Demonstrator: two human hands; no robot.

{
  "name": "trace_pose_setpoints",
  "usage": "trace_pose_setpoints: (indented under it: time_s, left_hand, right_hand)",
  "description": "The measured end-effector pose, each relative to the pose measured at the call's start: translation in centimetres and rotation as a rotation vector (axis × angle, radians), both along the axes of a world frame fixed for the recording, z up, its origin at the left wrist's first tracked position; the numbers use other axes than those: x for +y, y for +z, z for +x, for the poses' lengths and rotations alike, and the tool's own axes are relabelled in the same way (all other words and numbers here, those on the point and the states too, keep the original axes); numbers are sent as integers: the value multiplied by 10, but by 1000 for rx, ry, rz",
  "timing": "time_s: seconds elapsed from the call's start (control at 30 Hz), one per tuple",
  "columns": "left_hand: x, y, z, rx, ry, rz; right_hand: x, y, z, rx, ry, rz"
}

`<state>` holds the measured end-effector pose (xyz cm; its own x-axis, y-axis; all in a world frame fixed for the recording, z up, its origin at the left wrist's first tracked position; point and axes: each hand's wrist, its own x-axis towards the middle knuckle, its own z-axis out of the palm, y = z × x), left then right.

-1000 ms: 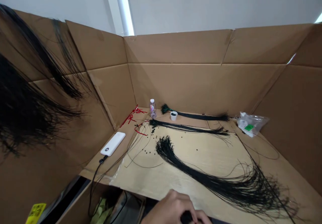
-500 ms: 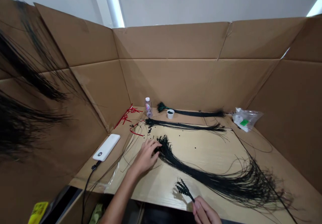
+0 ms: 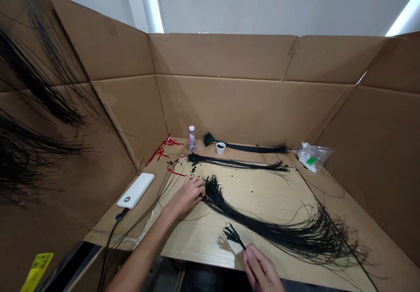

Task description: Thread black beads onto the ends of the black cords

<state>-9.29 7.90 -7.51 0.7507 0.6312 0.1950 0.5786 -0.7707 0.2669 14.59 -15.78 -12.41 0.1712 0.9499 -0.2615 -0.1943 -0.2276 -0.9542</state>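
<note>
My left hand [image 3: 187,195] reaches across the wooden board [image 3: 262,195], fingers curled at the beaded end of a large fan of black cords [image 3: 262,228]. Small black beads [image 3: 197,179] lie scattered just beyond its fingertips; whether it pinches one is hidden. My right hand [image 3: 260,271], at the board's near edge, is closed on a small bunch of black cords [image 3: 232,235] whose beaded tips stick up to the left.
Two more black cord bundles [image 3: 236,163] lie farther back, with a small white cup [image 3: 221,148] and a clear bottle [image 3: 191,138]. Red ties [image 3: 162,148] and a white power bank [image 3: 135,190] are at left, a plastic bag [image 3: 311,156] at right. Cardboard walls [image 3: 229,103] surround everything.
My left hand came up from the near edge to the beaded end of the large fan. My right hand lifted a small bunch of cords into view.
</note>
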Motion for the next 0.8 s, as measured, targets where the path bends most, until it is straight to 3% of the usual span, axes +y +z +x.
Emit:
trace_pose_setpoints:
  time_s: [0.27,0.43,0.63,0.8]
  left_hand:
    - [-19,29,-23,-40,32,-43]
    - [-46,43,-29,-23,46,-69]
    - [-70,52,-25,-142,124,-144]
    - [-75,54,-29,-237,150,-96]
  right_hand:
    - [38,30,15,-22,112,50]
    - [75,48,2,-141,198,170]
    - [112,51,-26,-321,246,271]
    - [127,47,-41,-436,300,348]
